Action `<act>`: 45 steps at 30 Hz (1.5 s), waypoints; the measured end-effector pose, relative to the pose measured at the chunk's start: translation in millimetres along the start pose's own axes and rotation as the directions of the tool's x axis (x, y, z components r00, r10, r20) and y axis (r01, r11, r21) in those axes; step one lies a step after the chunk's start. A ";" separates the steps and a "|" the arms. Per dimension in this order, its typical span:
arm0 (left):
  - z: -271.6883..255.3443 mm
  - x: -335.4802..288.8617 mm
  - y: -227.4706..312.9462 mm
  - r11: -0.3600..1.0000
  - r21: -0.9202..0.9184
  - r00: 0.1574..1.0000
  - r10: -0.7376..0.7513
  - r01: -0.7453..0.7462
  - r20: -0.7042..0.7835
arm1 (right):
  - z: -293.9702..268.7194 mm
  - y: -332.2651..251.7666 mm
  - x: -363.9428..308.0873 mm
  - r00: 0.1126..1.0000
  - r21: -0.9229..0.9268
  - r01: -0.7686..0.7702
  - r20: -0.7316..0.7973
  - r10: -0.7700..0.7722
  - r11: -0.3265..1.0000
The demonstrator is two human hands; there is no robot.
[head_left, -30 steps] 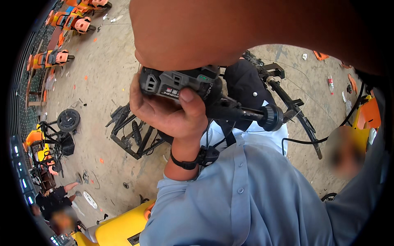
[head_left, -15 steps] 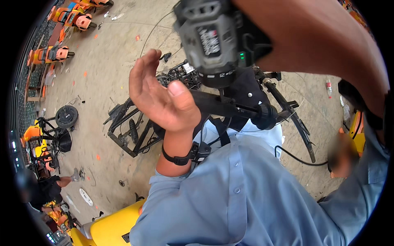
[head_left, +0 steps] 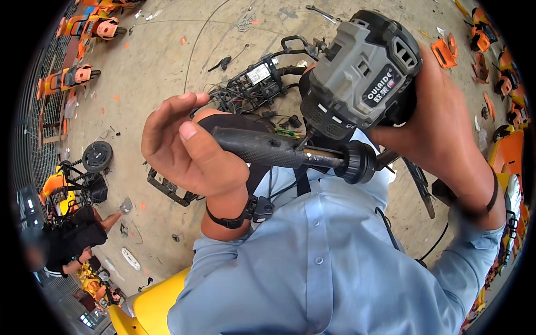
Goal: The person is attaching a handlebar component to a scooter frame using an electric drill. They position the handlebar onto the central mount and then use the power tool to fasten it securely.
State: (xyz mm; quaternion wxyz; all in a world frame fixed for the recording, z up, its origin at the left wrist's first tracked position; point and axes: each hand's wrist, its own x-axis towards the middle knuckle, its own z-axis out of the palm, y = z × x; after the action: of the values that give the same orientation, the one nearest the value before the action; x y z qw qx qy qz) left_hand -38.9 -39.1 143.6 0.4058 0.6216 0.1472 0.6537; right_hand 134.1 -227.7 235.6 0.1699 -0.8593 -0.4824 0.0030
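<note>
My right hand (head_left: pixel 435 106) is closed round the handle of a grey and black cordless drill (head_left: pixel 363 72). The drill's nose points down at a black handlebar grip (head_left: pixel 254 146), and its tip meets or nearly meets the grip near the inner end; the exact contact is hard to make out. A bare metal stretch of bar and a round black collar (head_left: pixel 357 162) follow to the right of the grip. My left hand (head_left: pixel 192 148) is cupped beside the grip's outer end, thumb and fingers apart. It may touch that end, but I see nothing held in it.
Beyond the bar a black vehicle frame with tangled wiring (head_left: pixel 254 84) stands on the concrete floor. A wrench (head_left: pixel 321 12) lies farther off. Yellow bodywork (head_left: pixel 151 304) is at lower left, orange panels (head_left: pixel 445 53) at right. Another person (head_left: pixel 75 240) is at far left.
The drill has come lower and right in the view, and my right hand now shows behind it. My left hand has shifted slightly left and down, still with its fingers apart.
</note>
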 end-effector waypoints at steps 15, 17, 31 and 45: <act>2.6 -1.5 2.2 0.998 -0.055 0.999 -0.018 0.016 -0.043 | 2.9 -16.4 -24.5 0.991 -0.100 0.045 -0.123 -0.057 0.994; -0.5 -3.8 7.1 0.989 -0.123 0.997 -0.079 0.079 0.000 | 2.3 -21.0 -29.3 0.993 -0.111 0.011 -0.118 -0.024 0.994; -0.4 -6.9 8.0 0.987 -0.102 0.986 -0.137 0.127 -0.098 | 3.5 -43.4 -36.7 0.984 -0.216 -0.076 -0.176 0.038 0.973; 5.7 -6.6 14.8 0.987 -0.039 0.968 -0.162 0.158 -0.194 | 2.7 -49.5 -39.5 0.986 -0.300 -0.059 -0.169 0.008 0.952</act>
State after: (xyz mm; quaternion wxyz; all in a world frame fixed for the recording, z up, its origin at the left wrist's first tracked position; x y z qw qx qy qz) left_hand -39.4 -54.9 150.4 0.4478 0.5355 0.2287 0.6786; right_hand 71.5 -236.2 241.4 0.0750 -0.8807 -0.4465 -0.1397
